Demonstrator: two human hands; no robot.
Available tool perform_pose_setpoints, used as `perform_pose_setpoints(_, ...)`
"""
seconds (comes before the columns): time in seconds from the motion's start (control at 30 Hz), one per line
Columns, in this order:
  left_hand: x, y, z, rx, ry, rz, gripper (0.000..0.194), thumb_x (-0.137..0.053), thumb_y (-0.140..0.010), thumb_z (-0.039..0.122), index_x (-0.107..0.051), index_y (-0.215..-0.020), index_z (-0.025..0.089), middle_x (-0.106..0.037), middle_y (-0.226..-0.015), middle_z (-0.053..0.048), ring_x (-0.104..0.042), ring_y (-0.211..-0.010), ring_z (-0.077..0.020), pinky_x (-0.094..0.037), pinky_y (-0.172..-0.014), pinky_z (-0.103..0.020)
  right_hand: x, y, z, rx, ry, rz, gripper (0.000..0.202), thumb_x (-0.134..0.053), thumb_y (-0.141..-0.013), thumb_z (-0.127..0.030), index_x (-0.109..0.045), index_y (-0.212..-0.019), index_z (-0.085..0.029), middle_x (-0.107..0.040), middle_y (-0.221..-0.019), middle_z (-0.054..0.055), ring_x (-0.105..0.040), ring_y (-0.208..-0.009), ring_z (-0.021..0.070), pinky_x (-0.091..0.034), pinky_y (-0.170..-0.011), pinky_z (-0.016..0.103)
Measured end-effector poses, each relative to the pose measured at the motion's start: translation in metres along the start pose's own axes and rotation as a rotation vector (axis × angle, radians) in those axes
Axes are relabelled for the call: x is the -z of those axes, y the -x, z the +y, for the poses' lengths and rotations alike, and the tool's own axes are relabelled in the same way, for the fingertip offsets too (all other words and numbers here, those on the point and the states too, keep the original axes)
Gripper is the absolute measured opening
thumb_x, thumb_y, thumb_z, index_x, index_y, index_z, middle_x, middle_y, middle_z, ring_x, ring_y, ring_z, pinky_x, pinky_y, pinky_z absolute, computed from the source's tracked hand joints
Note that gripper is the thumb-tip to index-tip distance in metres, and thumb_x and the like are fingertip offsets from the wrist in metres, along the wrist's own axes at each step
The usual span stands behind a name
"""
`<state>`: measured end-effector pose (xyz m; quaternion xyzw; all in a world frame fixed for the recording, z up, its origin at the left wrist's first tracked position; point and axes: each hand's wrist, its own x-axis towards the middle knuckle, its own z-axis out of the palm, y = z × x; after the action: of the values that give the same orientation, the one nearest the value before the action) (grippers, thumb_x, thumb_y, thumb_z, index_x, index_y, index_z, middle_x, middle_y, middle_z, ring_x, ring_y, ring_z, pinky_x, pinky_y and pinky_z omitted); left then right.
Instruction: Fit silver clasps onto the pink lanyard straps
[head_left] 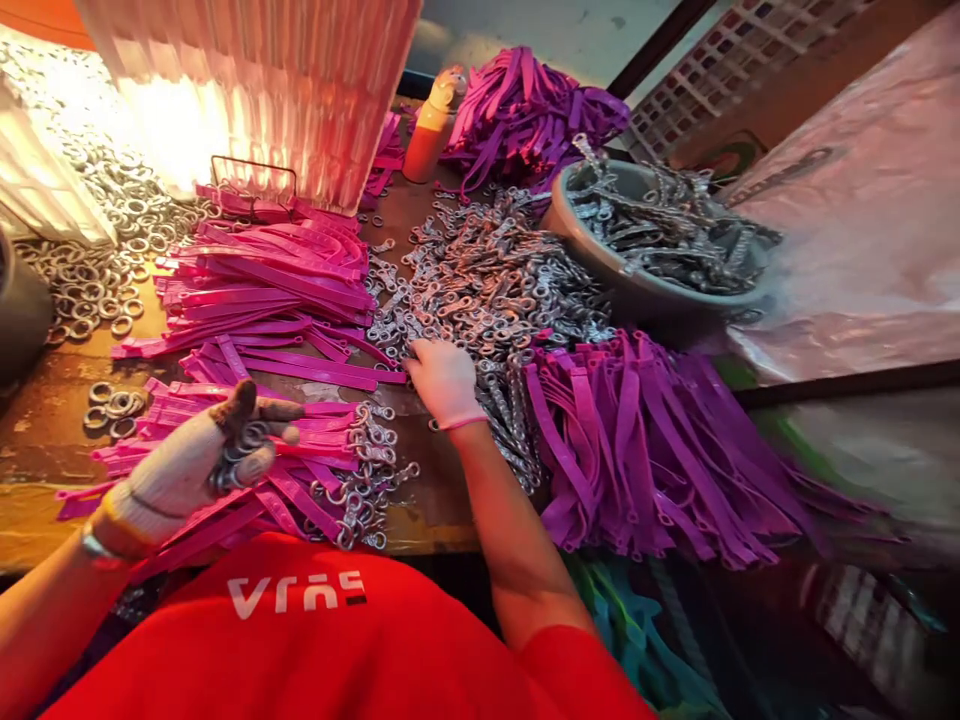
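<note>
Far left: loose rings [94, 290] heaped on the table [45, 430]. Next, left hand [184, 468], gloved, fingers half curled around a clutch of rings [238, 455], above pink straps [319, 425]. Could spill among the straps if tilted or loosened. Centre: right hand [447, 382], gloved, at the tip of one strap [388, 377], against the metal clips [495, 270]; cannot tell whether pinching. Could snag neighbouring clips, given the tangle. Right: purple straps [615, 440], liable to slide off if elbowed.
</note>
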<state>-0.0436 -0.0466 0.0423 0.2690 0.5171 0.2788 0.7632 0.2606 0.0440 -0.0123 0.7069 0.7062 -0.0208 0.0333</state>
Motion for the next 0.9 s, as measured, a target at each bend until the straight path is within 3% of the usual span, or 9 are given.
perform_pose_setpoints(0.1,-0.007,-0.008,0.001,0.190,0.247,-0.124,0.051,-0.064,-0.086,0.050,-0.070,-0.119,0.011,-0.073,-0.101,-0.016,-0.062,-0.056,-0.0112,-0.048,-0.046,-0.018,-0.008,-0.010,-0.003,-0.010,0.003,-0.077,0.026,-0.054,-0.096,-0.030,-0.070,-0.112,-0.017,-0.073,-0.105,0.014,-0.067,-0.096,0.0265,-0.043,-0.075,0.031)
perform_pose_setpoints(0.17,-0.009,-0.008,0.002,0.180,0.261,-0.125,0.042,-0.066,-0.086,0.038,-0.070,-0.117,0.010,-0.073,-0.103,-0.017,-0.063,-0.059,-0.0112,-0.051,-0.050,-0.018,-0.012,-0.009,-0.003,-0.025,-0.038,-0.075,0.026,-0.053,-0.095,-0.028,-0.068,-0.114,-0.018,-0.073,-0.104,0.013,-0.067,-0.095,0.0261,-0.043,-0.074,0.031)
perform_pose_setpoints(0.27,-0.012,-0.001,-0.003,0.088,0.137,-0.070,0.032,-0.071,-0.081,0.021,-0.070,-0.112,0.011,-0.073,-0.092,-0.012,-0.058,-0.055,-0.0071,-0.046,-0.048,-0.014,-0.020,-0.004,0.000,-0.027,-0.113,0.003,0.026,-0.052,-0.094,-0.023,-0.067,-0.113,-0.017,-0.072,-0.106,0.014,-0.066,-0.098,0.0261,-0.044,-0.078,0.031)
perform_pose_setpoints(0.37,-0.015,0.006,-0.012,-0.023,-0.014,-0.041,0.020,-0.071,-0.084,0.028,-0.068,-0.097,0.014,-0.071,-0.083,-0.008,-0.053,-0.052,-0.0064,-0.040,-0.045,-0.013,-0.025,0.004,0.004,-0.050,-0.223,0.118,0.021,-0.052,-0.091,-0.018,-0.067,-0.106,-0.014,-0.071,-0.106,0.015,-0.064,-0.099,0.0269,-0.044,-0.082,0.033)
perform_pose_setpoints(0.47,-0.014,0.010,-0.020,-0.122,-0.172,-0.024,0.034,-0.060,-0.092,0.046,-0.066,-0.086,0.013,-0.062,-0.065,-0.003,-0.044,-0.046,-0.0061,-0.032,-0.040,-0.015,-0.018,0.023,-0.001,-0.093,-0.416,0.229,0.019,-0.050,-0.093,-0.021,-0.064,-0.104,-0.015,-0.071,-0.097,0.012,-0.065,-0.088,0.0261,-0.045,-0.080,0.035)
perform_pose_setpoints(0.53,-0.015,0.009,-0.025,-0.140,-0.220,0.003,0.040,-0.058,-0.093,0.051,-0.064,-0.080,0.014,-0.052,-0.055,0.001,-0.038,-0.043,-0.0057,-0.027,-0.039,-0.016,-0.005,0.046,-0.011,-0.025,-0.613,0.262,0.021,-0.047,-0.096,-0.027,-0.061,-0.109,-0.018,-0.071,-0.093,0.009,-0.065,-0.082,0.0234,-0.047,-0.078,0.034)
perform_pose_setpoints(0.6,-0.019,0.007,-0.029,-0.146,-0.161,0.026,0.039,-0.064,-0.089,0.052,-0.058,-0.076,0.016,-0.047,-0.056,0.004,-0.035,-0.044,-0.0050,-0.024,-0.039,-0.016,0.011,0.073,-0.029,0.137,-0.787,0.227,0.024,-0.045,-0.099,-0.031,-0.058,-0.117,-0.020,-0.071,-0.098,0.006,-0.066,-0.085,0.0208,-0.048,-0.080,0.032)
perform_pose_setpoints(0.73,-0.032,0.000,-0.040,-0.176,0.013,-0.002,0.034,-0.073,-0.083,0.048,-0.058,-0.082,0.017,-0.047,-0.062,0.005,-0.037,-0.047,-0.0047,-0.026,-0.041,-0.015,0.036,0.115,-0.070,0.446,-0.836,0.073,0.031,-0.050,-0.100,-0.034,-0.056,-0.127,-0.021,-0.069,-0.110,0.007,-0.064,-0.100,0.0207,-0.048,-0.088,0.031)
perform_pose_setpoints(0.9,-0.042,0.001,-0.051,-0.265,-0.006,-0.047,0.030,-0.069,-0.086,0.046,-0.061,-0.086,0.017,-0.049,-0.057,0.005,-0.036,-0.045,-0.0062,-0.027,-0.042,-0.018,0.041,0.126,-0.088,0.437,-0.828,0.040,0.019,-0.047,-0.102,-0.027,-0.063,-0.110,-0.022,-0.072,-0.101,0.004,-0.065,-0.094,0.0184,-0.047,-0.085,0.028)
